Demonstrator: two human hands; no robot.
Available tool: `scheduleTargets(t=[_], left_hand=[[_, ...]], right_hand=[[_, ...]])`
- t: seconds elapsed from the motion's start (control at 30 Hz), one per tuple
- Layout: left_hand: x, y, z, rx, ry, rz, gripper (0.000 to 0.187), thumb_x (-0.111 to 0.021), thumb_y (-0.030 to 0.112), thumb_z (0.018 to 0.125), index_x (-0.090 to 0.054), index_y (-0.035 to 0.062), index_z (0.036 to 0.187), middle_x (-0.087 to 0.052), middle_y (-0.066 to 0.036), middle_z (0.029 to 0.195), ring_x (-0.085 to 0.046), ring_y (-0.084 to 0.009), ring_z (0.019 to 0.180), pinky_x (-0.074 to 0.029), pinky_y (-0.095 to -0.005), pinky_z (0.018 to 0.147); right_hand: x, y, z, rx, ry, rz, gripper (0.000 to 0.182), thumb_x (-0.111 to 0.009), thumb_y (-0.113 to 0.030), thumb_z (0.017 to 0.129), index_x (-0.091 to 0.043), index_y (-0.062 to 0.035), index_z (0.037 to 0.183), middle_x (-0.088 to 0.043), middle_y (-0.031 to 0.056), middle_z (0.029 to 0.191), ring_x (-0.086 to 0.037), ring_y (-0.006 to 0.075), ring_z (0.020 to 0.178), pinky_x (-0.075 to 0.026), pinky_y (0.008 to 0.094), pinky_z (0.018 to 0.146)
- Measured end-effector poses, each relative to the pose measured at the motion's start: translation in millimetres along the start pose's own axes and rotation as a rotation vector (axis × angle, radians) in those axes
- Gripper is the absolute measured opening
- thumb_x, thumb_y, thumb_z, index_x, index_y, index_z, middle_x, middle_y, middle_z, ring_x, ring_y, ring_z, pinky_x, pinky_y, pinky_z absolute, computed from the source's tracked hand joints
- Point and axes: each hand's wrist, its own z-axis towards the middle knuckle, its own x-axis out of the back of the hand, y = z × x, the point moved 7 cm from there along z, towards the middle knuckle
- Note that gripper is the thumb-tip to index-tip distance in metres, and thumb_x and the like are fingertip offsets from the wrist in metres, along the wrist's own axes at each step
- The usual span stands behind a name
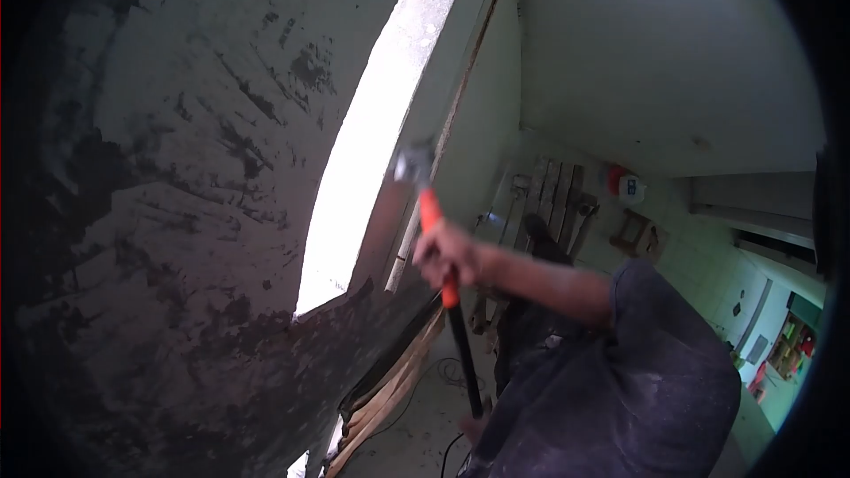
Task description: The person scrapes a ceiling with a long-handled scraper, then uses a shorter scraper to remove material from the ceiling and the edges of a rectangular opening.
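My right hand (447,252) is wrapped around the orange upper part of a long-handled hammer (459,336). The tool's metal head, blurred by motion, overlaps the edge of the bright opening in this view. The black lower part of its handle runs down to my left hand (475,427), which is closed at the handle's end and partly hidden by my dark, dusty clothing. On the left rises a wall (212,186) with rough, patchy plaster. A tall, brightly lit opening (363,159) cuts through it beside the hammer head.
A narrow strip (456,111) runs along the wall right of the opening. Wooden planks (553,190) lie beyond my legs, near a white and red container (630,188). A cable (456,372) is on the floor, and brownish sheeting (381,407) hangs low by the wall.
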Motion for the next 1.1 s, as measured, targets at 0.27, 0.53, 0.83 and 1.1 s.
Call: scheduleTargets(t=[0.27,0.53,0.83,1.1], left_hand=[[-5,-6,-6,0.031,-0.067,0.032,0.047,-0.072,0.038,0.082,-0.058,-0.0041,0.066,-0.042,-0.002,0.047,-0.038,-0.0087,0.05,-0.032,-0.0325,0.046],[-4,66,39,-0.3,-0.162,-0.124,0.038,-0.071,0.033,0.082,-0.061,-0.002,0.072,-0.046,-0.001,0.05,-0.043,-0.0084,0.05,-0.034,-0.0318,0.047],[-10,-21,3,-0.202,-0.199,-0.089,0.031,-0.068,0.03,0.084,-0.063,0.0002,0.077,-0.053,-0.003,0.051,-0.049,-0.0114,0.047,-0.037,-0.0312,0.047],[5,34,43,-0.329,-0.12,-0.222,0.031,-0.068,0.031,0.083,-0.063,0.0007,0.076,-0.053,-0.003,0.052,-0.05,-0.0086,0.049,-0.038,-0.0304,0.046]], right_hand=[[8,-12,0,0.051,-0.009,0.014,0.018,-0.054,-0.008,0.075,-0.04,-0.0142,0.064,-0.031,-0.0065,0.044,-0.032,0.0076,0.035,-0.033,0.0276,0.04],[34,-109,-2,0.16,-0.058,0.072,0.029,-0.052,-0.007,0.074,-0.033,-0.0174,0.055,-0.03,-0.006,0.043,-0.033,0.0062,0.034,-0.033,0.0267,0.039],[-10,-8,-2,0.045,-0.023,-0.018,0.024,-0.053,-0.006,0.074,-0.037,-0.015,0.059,-0.031,-0.0055,0.044,-0.034,0.0074,0.034,-0.036,0.0287,0.04],[13,-53,5,0.164,0.059,0.015,0.03,-0.052,-0.011,0.075,-0.032,-0.0195,0.054,-0.028,-0.0075,0.042,-0.03,0.0068,0.033,-0.031,0.0263,0.039]])
